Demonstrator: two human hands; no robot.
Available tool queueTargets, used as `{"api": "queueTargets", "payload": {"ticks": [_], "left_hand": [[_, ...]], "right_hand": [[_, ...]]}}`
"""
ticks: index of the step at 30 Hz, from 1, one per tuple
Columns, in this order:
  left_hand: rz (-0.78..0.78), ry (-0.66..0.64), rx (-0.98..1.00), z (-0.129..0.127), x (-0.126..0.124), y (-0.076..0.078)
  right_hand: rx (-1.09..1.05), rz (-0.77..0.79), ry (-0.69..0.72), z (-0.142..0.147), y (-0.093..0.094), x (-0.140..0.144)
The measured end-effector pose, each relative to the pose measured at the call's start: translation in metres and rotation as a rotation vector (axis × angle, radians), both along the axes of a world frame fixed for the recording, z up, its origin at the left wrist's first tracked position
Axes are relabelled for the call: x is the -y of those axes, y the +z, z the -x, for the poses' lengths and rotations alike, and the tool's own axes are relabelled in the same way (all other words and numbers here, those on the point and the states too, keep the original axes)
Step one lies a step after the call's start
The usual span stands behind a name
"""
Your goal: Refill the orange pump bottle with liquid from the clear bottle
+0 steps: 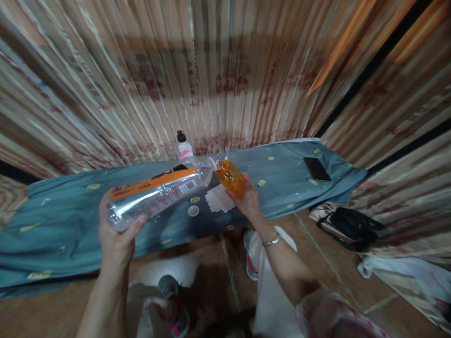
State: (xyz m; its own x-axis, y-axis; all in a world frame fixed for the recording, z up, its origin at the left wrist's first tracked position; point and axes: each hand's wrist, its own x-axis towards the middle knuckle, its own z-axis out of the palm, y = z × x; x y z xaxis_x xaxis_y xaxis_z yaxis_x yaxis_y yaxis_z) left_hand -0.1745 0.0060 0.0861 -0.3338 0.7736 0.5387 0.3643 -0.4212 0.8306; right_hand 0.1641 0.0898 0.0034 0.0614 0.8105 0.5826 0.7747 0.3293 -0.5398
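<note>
Two hands held bottles: left hand (pixel 118 234) wrapped the slippery, light clear bottle (pixel 160 192) at its base, right hand (pixel 248 199) cupped the orange bottle (pixel 229 177) below.

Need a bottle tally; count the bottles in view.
3: a large clear bottle tipped in the left hand, a small orange bottle in the right hand, a black-capped bottle standing behind.

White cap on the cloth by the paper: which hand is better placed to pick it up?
Probably the right hand. It holds the small orange bottle right beside the white cap and paper. The left hand grips the base of the tilted clear bottle, farther out to the side.
</note>
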Motion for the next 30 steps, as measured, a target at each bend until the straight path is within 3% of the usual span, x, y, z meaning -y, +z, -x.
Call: {"api": "queueTargets", "payload": {"ticks": [3, 9, 20, 30], "left_hand": [[0.016, -0.059, 0.086, -0.001, 0.000, 0.000], [-0.024, -0.045, 0.234, -0.012, -0.003, 0.008], [-0.041, 0.029, 0.222, -0.011, -0.007, 0.009], [-0.041, -0.015, 0.262, -0.011, -0.007, 0.010]], "right_hand": [[-0.004, 0.006, 0.001, 0.000, 0.001, 0.001], [-0.019, 0.028, 0.006, 0.000, 0.004, 0.003], [-0.020, 0.031, 0.006, 0.001, 0.004, 0.003], [-0.018, 0.011, 0.019, 0.000, 0.003, 0.003]]}}
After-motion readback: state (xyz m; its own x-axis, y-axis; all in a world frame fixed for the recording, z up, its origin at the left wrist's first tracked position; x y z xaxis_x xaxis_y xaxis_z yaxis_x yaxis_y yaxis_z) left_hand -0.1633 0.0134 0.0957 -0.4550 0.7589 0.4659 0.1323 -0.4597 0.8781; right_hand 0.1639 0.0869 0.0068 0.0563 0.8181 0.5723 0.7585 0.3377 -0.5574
